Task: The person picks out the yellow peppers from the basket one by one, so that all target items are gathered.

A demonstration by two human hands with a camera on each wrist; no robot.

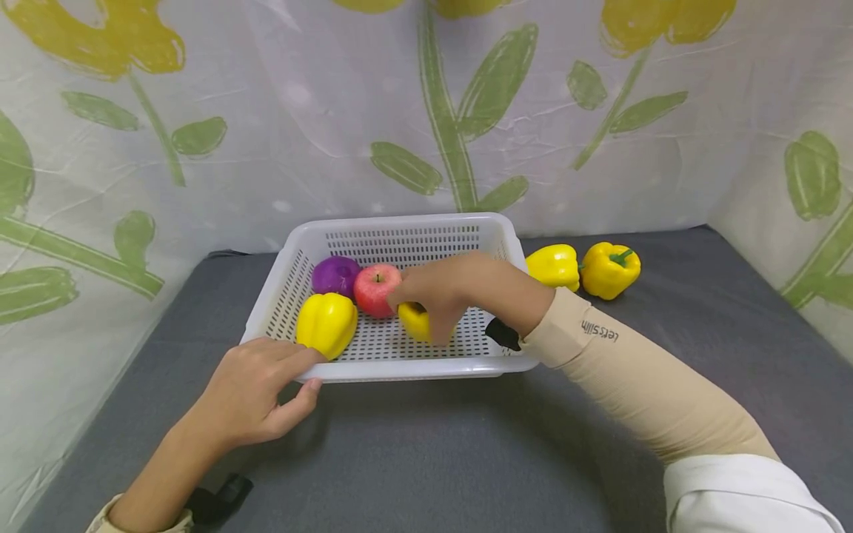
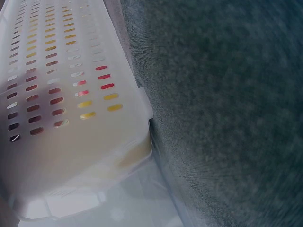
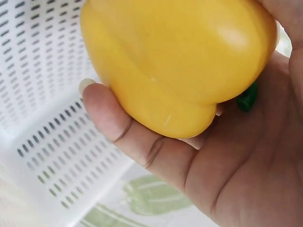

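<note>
My right hand (image 1: 443, 289) grips a yellow bell pepper (image 3: 175, 61) inside the white basket (image 1: 413, 368). The right wrist view shows the fingers curled round the pepper and a bit of its green stem near the palm. My left hand (image 1: 260, 389) holds the basket's front left rim, fingers over the edge and thumb below it. Just beyond those fingertips lies another yellow bell pepper (image 1: 326, 324). Behind it are a purple onion (image 1: 335, 276) and a red apple (image 1: 377, 289), the apple close to my right fingertips. My left hand does not show in the left wrist view.
Right of the basket, two yellow bell peppers, one on its side (image 1: 554, 266) and one with its green stem showing (image 1: 609, 271), sit on the grey cloth (image 1: 426, 451). A white curtain (image 1: 320, 111) with painted flowers stands behind the basket.
</note>
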